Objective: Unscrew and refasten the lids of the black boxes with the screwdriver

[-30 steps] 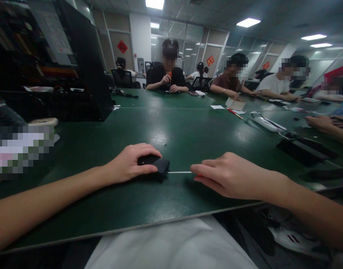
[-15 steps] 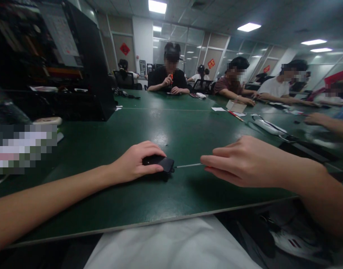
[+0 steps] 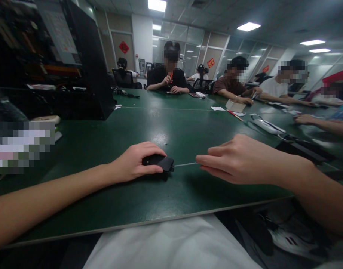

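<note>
My left hand (image 3: 139, 161) wraps round a small black plastic case (image 3: 165, 163), thumb in front and fingers over the top, holding it low over the green table. My right hand (image 3: 233, 162) is closed in a pinch on a screwdriver, whose handle is hidden inside the fingers. Its thin metal shaft (image 3: 185, 164) runs level to the left, and the tip meets the right end of the case near a small lug. Whether the tip sits in a screw is too small to tell.
A black open computer case (image 3: 89, 63) stands at the left on the green table (image 3: 165, 127). Toward the right lie a white power strip (image 3: 268, 126), a small cardboard box (image 3: 235, 105) and a red pencil-like stick (image 3: 235, 116). Several people sit around the table.
My right hand has shifted slightly left, toward the black case, with the screwdriver. My left hand and the case stay nearly still.
</note>
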Available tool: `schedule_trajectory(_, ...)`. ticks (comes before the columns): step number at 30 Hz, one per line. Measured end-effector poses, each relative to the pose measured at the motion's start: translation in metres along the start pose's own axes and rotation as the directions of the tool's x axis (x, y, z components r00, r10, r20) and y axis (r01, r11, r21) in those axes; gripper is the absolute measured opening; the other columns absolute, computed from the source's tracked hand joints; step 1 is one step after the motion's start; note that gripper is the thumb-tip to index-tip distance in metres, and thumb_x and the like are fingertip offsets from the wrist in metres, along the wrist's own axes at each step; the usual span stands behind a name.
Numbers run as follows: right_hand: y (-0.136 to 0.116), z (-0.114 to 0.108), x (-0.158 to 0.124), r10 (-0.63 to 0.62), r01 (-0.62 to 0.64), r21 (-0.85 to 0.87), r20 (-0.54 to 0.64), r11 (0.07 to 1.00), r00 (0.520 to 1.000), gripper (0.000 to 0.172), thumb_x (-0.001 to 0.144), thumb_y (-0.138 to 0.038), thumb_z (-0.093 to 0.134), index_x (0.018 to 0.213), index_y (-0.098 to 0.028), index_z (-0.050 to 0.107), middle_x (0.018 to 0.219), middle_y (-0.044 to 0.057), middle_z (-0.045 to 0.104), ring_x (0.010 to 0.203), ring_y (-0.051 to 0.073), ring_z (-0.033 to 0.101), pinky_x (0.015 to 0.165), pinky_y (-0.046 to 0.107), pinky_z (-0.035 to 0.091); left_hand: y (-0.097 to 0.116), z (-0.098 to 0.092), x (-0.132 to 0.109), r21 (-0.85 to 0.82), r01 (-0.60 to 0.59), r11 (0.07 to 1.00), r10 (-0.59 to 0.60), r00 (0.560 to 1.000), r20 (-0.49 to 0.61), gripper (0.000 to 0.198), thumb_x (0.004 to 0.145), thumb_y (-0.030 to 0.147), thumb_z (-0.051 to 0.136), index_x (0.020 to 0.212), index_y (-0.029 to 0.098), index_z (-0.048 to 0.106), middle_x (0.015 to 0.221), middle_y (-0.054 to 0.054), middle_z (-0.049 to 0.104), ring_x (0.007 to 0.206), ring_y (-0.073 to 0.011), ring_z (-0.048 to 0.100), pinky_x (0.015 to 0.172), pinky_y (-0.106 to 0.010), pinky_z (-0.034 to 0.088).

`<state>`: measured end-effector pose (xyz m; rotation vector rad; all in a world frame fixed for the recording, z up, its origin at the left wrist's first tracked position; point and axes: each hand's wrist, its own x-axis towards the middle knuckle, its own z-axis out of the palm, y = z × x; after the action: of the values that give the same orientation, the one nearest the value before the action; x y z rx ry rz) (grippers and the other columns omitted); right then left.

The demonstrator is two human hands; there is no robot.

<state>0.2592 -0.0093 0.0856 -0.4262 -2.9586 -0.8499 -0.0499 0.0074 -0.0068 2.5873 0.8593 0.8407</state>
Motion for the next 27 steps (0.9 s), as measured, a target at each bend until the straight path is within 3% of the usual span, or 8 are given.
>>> schedule_trajectory(4, 0.005, 0.009, 0.001, 0.028, -0.039, 0.213, 0.053, 0.976, 0.998, 0.027, 0.103, -0.030, 0.044, 0.103, -0.018, 0.068, 0.073, 0.001, 0.064, 0.054, 0.007, 0.047, 0.054, 0.025, 0.021, 0.000, 0.001, 0.001, 0.015, 0.008, 1.000, -0.008, 1.000, 0.009, 0.035, 0.095, 0.046, 0.065, 0.114, 0.017, 0.068, 0.109, -0.008, 0.072, 0.100, -0.0238, 0.065, 0.088, -0.033, 0.048)
schedule_trajectory(8, 0.012, 0.032, 0.009, 0.015, -0.102, 0.622, 0.144, 0.776, 0.990, 0.032, 0.105, -0.035, 0.043, 0.109, -0.014, 0.067, 0.080, 0.002, 0.067, 0.066, 0.006, 0.057, 0.064, 0.020, 0.036, 0.001, 0.002, 0.000, 0.016, 0.014, 1.000, -0.014, 1.000, -0.004, 0.034, 0.096, 0.045, 0.064, 0.114, 0.016, 0.068, 0.108, -0.008, 0.071, 0.099, -0.0233, 0.065, 0.087, -0.033, 0.048)
schedule_trajectory(10, 0.014, 0.045, 0.013, 0.007, -0.104, 0.714, 0.138, 0.692, 0.990, 0.034, 0.104, -0.037, 0.045, 0.109, -0.012, 0.067, 0.082, 0.002, 0.067, 0.067, 0.005, 0.057, 0.066, 0.018, 0.038, 0.001, 0.002, 0.000, 0.009, 0.021, 1.000, -0.021, 1.000, -0.011, 0.035, 0.096, 0.047, 0.063, 0.114, 0.017, 0.068, 0.109, -0.008, 0.071, 0.099, -0.0233, 0.065, 0.087, -0.033, 0.048)
schedule_trajectory(12, 0.014, 0.058, 0.015, 0.008, -0.082, 0.728, 0.104, 0.681, 0.995, 0.034, 0.104, -0.038, 0.046, 0.111, -0.012, 0.066, 0.083, 0.002, 0.067, 0.066, 0.005, 0.057, 0.065, 0.018, 0.038, 0.001, 0.002, 0.000, 0.002, 0.027, 1.000, -0.027, 1.000, -0.017, 0.036, 0.095, 0.048, 0.064, 0.114, 0.018, 0.068, 0.109, -0.008, 0.072, 0.100, -0.0234, 0.064, 0.088, -0.034, 0.048)
schedule_trajectory(15, 0.014, 0.071, 0.014, 0.012, -0.012, 0.609, 0.005, 0.793, 1.000, 0.033, 0.104, -0.037, 0.045, 0.114, -0.013, 0.065, 0.084, 0.003, 0.067, 0.065, 0.005, 0.057, 0.062, 0.019, 0.035, 0.000, 0.002, -0.001, 0.004, 0.033, 0.999, -0.033, 0.999, -0.019, 0.039, 0.094, 0.051, 0.065, 0.115, 0.018, 0.067, 0.111, -0.008, 0.072, 0.101, -0.0237, 0.064, 0.088, -0.034, 0.048)
schedule_trajectory(19, 0.014, 0.077, 0.008, -0.052, 0.076, 0.139, -0.171, 0.987, 0.984, 0.029, 0.104, -0.034, 0.044, 0.103, -0.016, 0.066, 0.072, -0.001, 0.060, 0.060, 0.007, 0.049, 0.056, 0.024, 0.027, 0.000, 0.003, -0.001, 0.008, 0.043, 0.999, -0.043, 0.999, -0.009, 0.038, 0.095, 0.050, 0.064, 0.116, 0.018, 0.067, 0.112, -0.008, 0.072, 0.102, -0.0239, 0.065, 0.088, -0.033, 0.048)
schedule_trajectory(22, 0.015, 0.076, 0.005, -0.145, 0.114, -0.118, -0.296, 0.986, 0.944, 0.022, 0.101, -0.032, 0.051, 0.095, -0.018, 0.066, 0.063, -0.004, 0.051, 0.055, 0.007, 0.041, 0.055, 0.027, 0.024, 0.001, 0.003, -0.001, 0.011, 0.049, 0.999, -0.049, 0.999, -0.014, 0.037, 0.095, 0.048, 0.064, 0.116, 0.018, 0.067, 0.112, -0.008, 0.072, 0.101, -0.0236, 0.064, 0.088, -0.033, 0.047)
schedule_trajectory(27, 0.019, 0.077, 0.001, -0.168, 0.119, -0.165, -0.328, 0.979, 0.929, 0.018, 0.100, -0.032, 0.054, 0.093, -0.019, 0.065, 0.062, -0.004, 0.049, 0.054, 0.007, 0.040, 0.054, 0.026, 0.026, 0.002, 0.004, -0.001, 0.016, 0.061, 0.998, -0.061, 0.998, -0.014, 0.036, 0.095, 0.048, 0.064, 0.116, 0.019, 0.067, 0.112, -0.008, 0.072, 0.102, -0.0240, 0.065, 0.088, -0.033, 0.047)
